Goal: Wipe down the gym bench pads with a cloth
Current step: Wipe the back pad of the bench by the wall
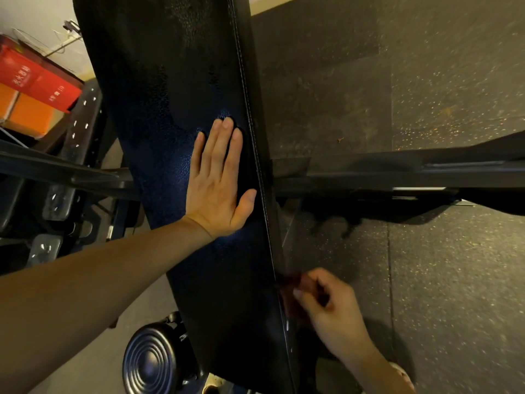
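Note:
A long black textured bench pad (176, 89) with a stitched seam along its right side runs from the top of the head view to the bottom. My left hand (218, 180) lies flat on the pad near that seam, fingers straight and together. Lower down, my right hand (329, 305) is at the pad's right side edge, its fingers curled round a dark reddish cloth (289, 297) pressed against that edge. The cloth and hand are blurred, and most of the cloth is hidden by the fingers and shadow.
A black steel frame bar (426, 172) crosses under the pad, left to right. A round black roller end (150, 362) sits at the lower left. Red and orange boxes (34, 81) stand at the upper left by the wall. Speckled rubber flooring (454, 81) lies to the right.

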A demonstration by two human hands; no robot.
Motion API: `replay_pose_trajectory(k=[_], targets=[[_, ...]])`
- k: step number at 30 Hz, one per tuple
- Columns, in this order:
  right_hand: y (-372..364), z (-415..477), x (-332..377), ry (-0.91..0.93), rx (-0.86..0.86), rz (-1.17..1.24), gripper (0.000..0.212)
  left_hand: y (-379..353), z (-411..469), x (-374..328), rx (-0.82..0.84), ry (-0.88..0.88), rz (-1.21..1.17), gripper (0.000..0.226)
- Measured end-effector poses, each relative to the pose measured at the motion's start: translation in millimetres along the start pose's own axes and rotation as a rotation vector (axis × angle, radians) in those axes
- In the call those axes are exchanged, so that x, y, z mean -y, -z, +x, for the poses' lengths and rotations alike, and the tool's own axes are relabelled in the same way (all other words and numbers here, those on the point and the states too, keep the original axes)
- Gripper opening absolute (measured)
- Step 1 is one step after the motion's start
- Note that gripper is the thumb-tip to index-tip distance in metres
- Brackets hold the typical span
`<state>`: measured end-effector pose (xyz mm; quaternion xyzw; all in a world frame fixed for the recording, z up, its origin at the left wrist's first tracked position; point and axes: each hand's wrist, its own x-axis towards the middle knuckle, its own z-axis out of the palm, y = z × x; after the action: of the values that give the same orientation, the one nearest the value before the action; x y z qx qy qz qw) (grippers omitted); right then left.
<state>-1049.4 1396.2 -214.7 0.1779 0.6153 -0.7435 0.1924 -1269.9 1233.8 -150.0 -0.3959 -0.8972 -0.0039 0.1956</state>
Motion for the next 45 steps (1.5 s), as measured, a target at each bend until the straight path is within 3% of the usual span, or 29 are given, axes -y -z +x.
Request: replay_pose_trajectory(k=[3,5,9,12,15,17,20,23,26,31,38,40,45], targets=[[1.0,29.0,16.0,0.126,-0.255,0.065,0.015,1.2,-0.1,-1.2,0.009,0.000,0.016,0.083],[-10.6,44.5,31.8,0.171,-0.317,0.096,0.013,3.7,1.3,-2.5,0.015,-0.006,0.022,0.083],[-31.8,26.6,13.5,0.214,-0.283,0.037,0.010,8.8,2.0,-6.0,0.039,-0.001,0.018,0.082],[-32.3,-6.8,-34.8,0.017,-0.143,-0.010,0.010,13.0,0.0,-7.3,0.070,0.018,0.033,0.081],[-33.8,-18.3,-58.8,-0.094,-0.209,-0.021,0.009,21.9,0.5,-10.8,0.121,0.041,0.089,0.079],[-39.0,-8.3,-45.0,-0.060,-0.269,0.081,0.010,30.8,-12.0,-22.8,0.136,0.109,0.083,0.075],[-35.6,17.4,-3.4,0.184,-0.394,0.134,0.010,40.7,-65.7,-60.8,0.112,0.254,-0.103,0.071],[-37.4,30.8,10.7,0.321,-0.405,0.088,0.015,31.4,-126.5,-87.0,0.178,0.249,-0.172,0.073],[-51.9,8.1,-33.7,0.318,-0.398,0.016,0.013,9.9,-151.8,-88.8,0.209,0.207,-0.150,0.072],[-58.2,-36.4,-117.2,-0.022,-0.282,-0.045,0.013,-21.6,-159.1,-92.8,0.151,0.196,-0.079,0.076],[-43.9,32.7,-22.3,0.315,-0.398,0.081,0.011,-33.8,-161.5,-89.1,0.072,0.164,-0.076,0.079],[-48.1,18.2,-48.8,0.241,-0.354,0.070,0.012,-34.4,-161.5,-88.6,0.066,0.162,-0.078,0.079],[-61.1,-42.4,-136.3,-0.195,-0.194,-0.090,0.008,-35.5,-161.7,-89.2,0.065,0.164,-0.079,0.081]])
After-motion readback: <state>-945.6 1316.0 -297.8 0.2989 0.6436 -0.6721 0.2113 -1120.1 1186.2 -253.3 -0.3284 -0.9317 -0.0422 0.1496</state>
